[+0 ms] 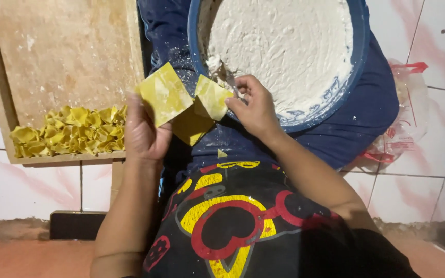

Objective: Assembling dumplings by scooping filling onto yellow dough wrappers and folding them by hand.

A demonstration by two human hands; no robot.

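Yellow square dough wrappers fill the middle of the frame, seen from above a seated person's lap. The left hand, left of centre, holds a small stack of wrappers, its fingers closed around the stack from behind so the top sheet tilts up toward the camera. The right hand, just right of centre, pinches a single wrapper between thumb and fingers; this sheet nearly touches the stack's right edge. That same hand also seems to grip a small utensil whose tip reaches into the filling, though it is too hidden to identify. A round blue bowl rests on the person's lap at the top of the frame, filled with pale white paste. At the upper left, a wooden board lies on the tiled floor, with a heap of folded yellow dumplings along its lower edge. A clear plastic bag with red handles lies at the right.
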